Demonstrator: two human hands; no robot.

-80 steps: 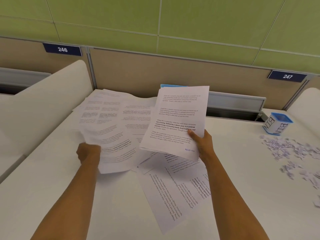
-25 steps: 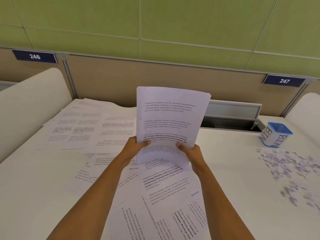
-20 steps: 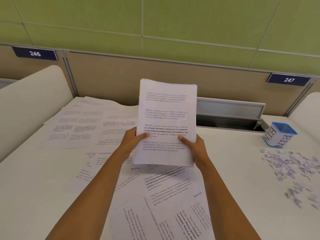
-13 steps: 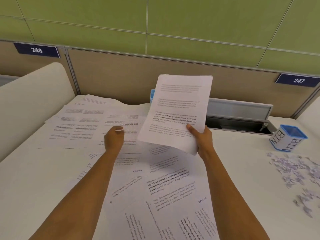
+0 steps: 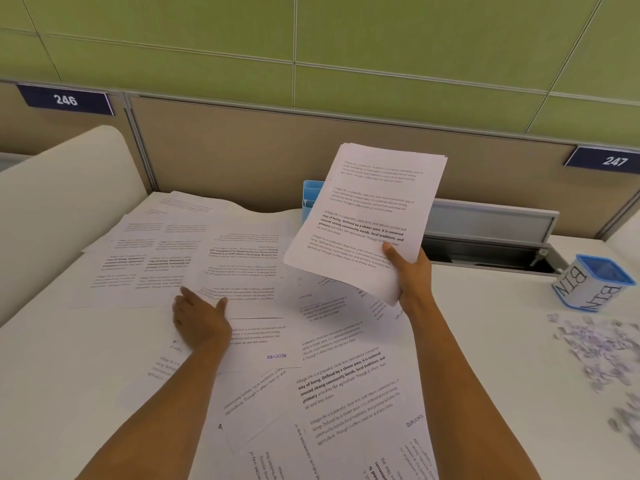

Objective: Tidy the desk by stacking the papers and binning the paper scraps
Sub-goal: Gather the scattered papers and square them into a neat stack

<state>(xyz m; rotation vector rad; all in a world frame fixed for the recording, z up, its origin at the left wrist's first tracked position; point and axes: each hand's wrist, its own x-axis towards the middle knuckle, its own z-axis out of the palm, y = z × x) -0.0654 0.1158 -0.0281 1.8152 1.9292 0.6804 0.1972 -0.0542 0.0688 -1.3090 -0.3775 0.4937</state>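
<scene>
Both bare forearms reach up into the frame from the bottom edge. The left forearm rises from the lower left toward the middle left of the frame, where the left hand [image 5: 201,322] lies low with the palm down, fingers extended and held loosely together, the thumb spread out to the right. The right forearm climbs from the lower right toward the centre right, and the right hand [image 5: 412,280] is raised higher than the left, its wrist straight, fingers curled underneath and the thumb pressed on top in a closed pinch. The two hands are well apart
</scene>
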